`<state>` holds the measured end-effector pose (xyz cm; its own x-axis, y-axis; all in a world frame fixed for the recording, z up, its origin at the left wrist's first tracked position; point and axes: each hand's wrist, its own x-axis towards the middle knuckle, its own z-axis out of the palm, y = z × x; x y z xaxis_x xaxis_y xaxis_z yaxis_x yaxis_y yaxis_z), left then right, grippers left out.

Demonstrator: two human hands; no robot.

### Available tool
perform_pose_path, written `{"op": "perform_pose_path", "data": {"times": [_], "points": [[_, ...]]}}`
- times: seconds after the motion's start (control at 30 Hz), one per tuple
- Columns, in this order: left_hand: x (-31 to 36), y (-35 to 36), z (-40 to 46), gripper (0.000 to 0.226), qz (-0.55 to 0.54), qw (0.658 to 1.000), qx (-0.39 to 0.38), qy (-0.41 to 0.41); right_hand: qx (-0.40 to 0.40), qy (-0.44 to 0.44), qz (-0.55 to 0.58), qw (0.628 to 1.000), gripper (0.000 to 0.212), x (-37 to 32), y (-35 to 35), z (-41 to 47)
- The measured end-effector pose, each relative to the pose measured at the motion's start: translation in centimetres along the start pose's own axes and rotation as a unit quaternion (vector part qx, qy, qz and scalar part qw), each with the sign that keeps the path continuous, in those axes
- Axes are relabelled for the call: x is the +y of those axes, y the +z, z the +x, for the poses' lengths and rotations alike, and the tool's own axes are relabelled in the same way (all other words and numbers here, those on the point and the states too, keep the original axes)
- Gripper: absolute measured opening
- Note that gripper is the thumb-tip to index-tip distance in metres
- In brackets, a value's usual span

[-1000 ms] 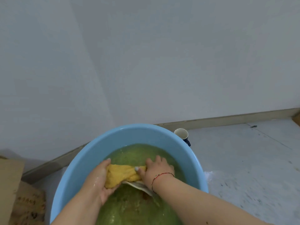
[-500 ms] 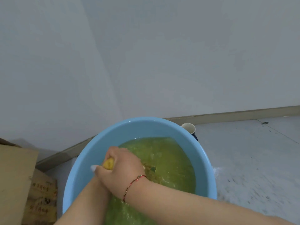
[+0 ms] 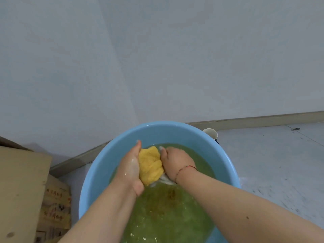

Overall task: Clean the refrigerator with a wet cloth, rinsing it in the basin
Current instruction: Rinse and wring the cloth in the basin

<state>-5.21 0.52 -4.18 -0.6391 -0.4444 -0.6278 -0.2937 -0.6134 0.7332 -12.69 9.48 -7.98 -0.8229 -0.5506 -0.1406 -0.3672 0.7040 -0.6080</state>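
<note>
A pale grey wall (image 3: 175, 58) fills the upper half of your view, meeting at a corner that runs down toward the basin. Below it, the grey floor (image 3: 280, 163) spreads to your 3 o'clock, edged by a tan baseboard (image 3: 254, 120).

The light blue basin (image 3: 175, 132) sits on that floor straight below you, close to the corner, and holds murky green water (image 3: 166, 216) with brownish specks floating near its middle. At your 9 o'clock, cardboard boxes (image 3: 21, 190) stand beside the basin, the lower one printed with dark characters too blurred to read.

Your 2 forearms reach in from 6 o'clock, and both are bare and wet. Your left hand (image 3: 130, 170) cups the left side of the yellow cloth (image 3: 149, 165), its fingers (image 3: 138, 143) wrapped behind it toward 12 o'clock and the thumb under the lower end. Your right hand (image 3: 175, 161) grips the cloth's right side with curled fingers. The cloth is bunched into a lump between the 2 hands, held just above the water in the far half of the basin; a pale strip of it trails from under your right wrist to the surface.

A thin red cord bracelet (image 3: 185, 168) circles your right wrist. At 1 o'clock, a small paper cup (image 3: 210, 133) peeks from behind the basin's rim.
</note>
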Motion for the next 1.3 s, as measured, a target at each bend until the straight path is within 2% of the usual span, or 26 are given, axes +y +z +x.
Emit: {"op": "perform_pose_path", "data": {"times": [0.07, 0.13, 0.17, 0.23, 0.27, 0.3, 0.33, 0.37, 0.4, 0.43, 0.47, 0.5, 0.53, 0.6, 0.63, 0.7, 0.77, 0.87, 0.97, 1.0, 1.07, 1.13, 1.17, 1.23, 1.3], "points": [[0.4, -0.8, 0.7, 0.044, -0.037, 0.999, 0.023, -0.007, -0.036, 0.018, -0.066, 0.997, 0.050, 1.9, 0.7, 0.1], [0.3, -2.7, 1.4, 0.039, -0.051, 0.997, 0.057, -0.018, -0.081, 0.043, -0.140, 0.986, 0.061, 3.6, 1.0, 0.0], [0.3, -3.6, 2.0, 0.035, -0.019, 0.997, 0.076, -0.013, -0.117, 0.049, -0.175, 0.976, 0.071, 4.2, 1.0, 0.0], [0.0, -5.4, 3.0, 0.033, 0.148, 0.983, 0.107, 0.000, -0.210, 0.050, -0.195, 0.957, 0.091, 4.9, 0.8, 0.1], [0.1, -5.9, 3.1, 0.042, 0.271, 0.956, 0.112, 0.005, -0.252, 0.047, -0.204, 0.945, 0.096, 5.0, 0.8, 0.0], [0.2, -6.1, 3.2, 0.052, 0.395, 0.912, 0.113, 0.013, -0.282, 0.037, -0.231, 0.930, 0.095, 4.9, 0.7, -0.2], [0.4, -6.0, 2.9, 0.060, 0.515, 0.849, 0.111, 0.034, -0.296, 0.019, -0.270, 0.916, 0.083, 4.6, 0.8, -0.3], [0.5, -5.8, 2.8, 0.066, 0.623, 0.772, 0.107, 0.067, -0.293, -0.007, -0.314, 0.903, 0.064, 4.3, 1.0, -0.3], [0.6, -5.4, 2.5, 0.072, 0.696, 0.704, 0.098, 0.100, -0.280, -0.039, -0.348, 0.894, 0.046, 3.7, 1.1, -0.2], [0.4, -5.0, 2.4, 0.079, 0.730, 0.667, 0.071, 0.133, -0.270, -0.061, -0.362, 0.890, 0.035, 2.9, 0.8, -0.2], [0.2, -4.7, 2.1, 0.088, 0.736, 0.659, 0.020, 0.154, -0.265, -0.082, -0.352, 0.894, 0.032, 1.9, 0.3, -0.1], [-0.1, -4.4, 2.1, 0.094, 0.713, 0.682, -0.045, 0.159, -0.261, -0.102, -0.329, 0.902, 0.034, 0.7, -0.4, -0.2], [-0.5, -4.1, 1.9, 0.092, 0.664, 0.723, -0.104, 0.160, -0.255, -0.129, -0.300, 0.910, 0.033, -0.5, -1.4, -0.2], [-1.1, -3.5, 1.6, 0.063, 0.550, 0.800, -0.170, 0.171, -0.215, -0.187, -0.222, 0.932, 0.015, -2.5, -3.7, -0.4], [-1.2, -3.3, 1.5, 0.046, 0.497, 0.830, -0.168, 0.186, -0.191, -0.202, -0.176, 0.944, 0.005, -3.4, -5.1, -0.6], [-1.1, -3.1, 1.2, 0.030, 0.402, 0.877, -0.144, 0.221, -0.149, -0.190, -0.046, 0.969, 0.014, -4.1, -7.5, -0.6], [-0.4, -3.1, 1.3, 0.034, 0.315, 0.911, -0.140, 0.227, -0.125, -0.139, 0.131, 0.974, 0.017, -3.3, -8.6, 0.4], [0.7, -2.6, 0.9, 0.044, 0.121, 0.957, -0.160, 0.208, -0.115, -0.029, 0.331, 0.936, 0.023, -0.9, -7.6, 1.8], [1.6, -1.5, 0.5, 0.044, -0.079, 0.971, -0.155, 0.165, -0.154, 0.053, 0.411, 0.897, 0.060, 0.3, -4.4, 1.5], [2.0, -1.2, 0.3, 0.039, -0.140, 0.966, -0.162, 0.148, -0.175, 0.066, 0.439, 0.879, 0.061, 0.4, -3.5, 1.0], [2.4, -1.3, 0.1, 0.027, -0.259, 0.944, -0.176, 0.105, -0.240, 0.066, 0.522, 0.816, 0.045, -0.1, -2.0, -0.1], [2.4, -1.6, 0.2, 0.046, -0.333, 0.920, -0.194, 0.068, -0.310, 0.071, 0.603, 0.732, 0.030, -1.1, -1.2, -1.3], [2.4, -1.6, 0.0, 0.058, -0.327, 0.922, -0.199, 0.063, -0.328, 0.076, 0.610, 0.717, 0.028, -1.3, -0.8, -1.5], [2.3, -1.5, -0.2, 0.060, -0.226, 0.945, -0.222, 0.078, -0.335, 0.109, 0.583, 0.733, 0.028, -1.4, -0.6, -1.4], [2.2, -1.6, -0.3, 0.060, -0.015, 0.967, -0.216, 0.134, -0.328, 0.167, 0.564, 0.739, 0.015, -1.3, -1.4, -1.1]]}}
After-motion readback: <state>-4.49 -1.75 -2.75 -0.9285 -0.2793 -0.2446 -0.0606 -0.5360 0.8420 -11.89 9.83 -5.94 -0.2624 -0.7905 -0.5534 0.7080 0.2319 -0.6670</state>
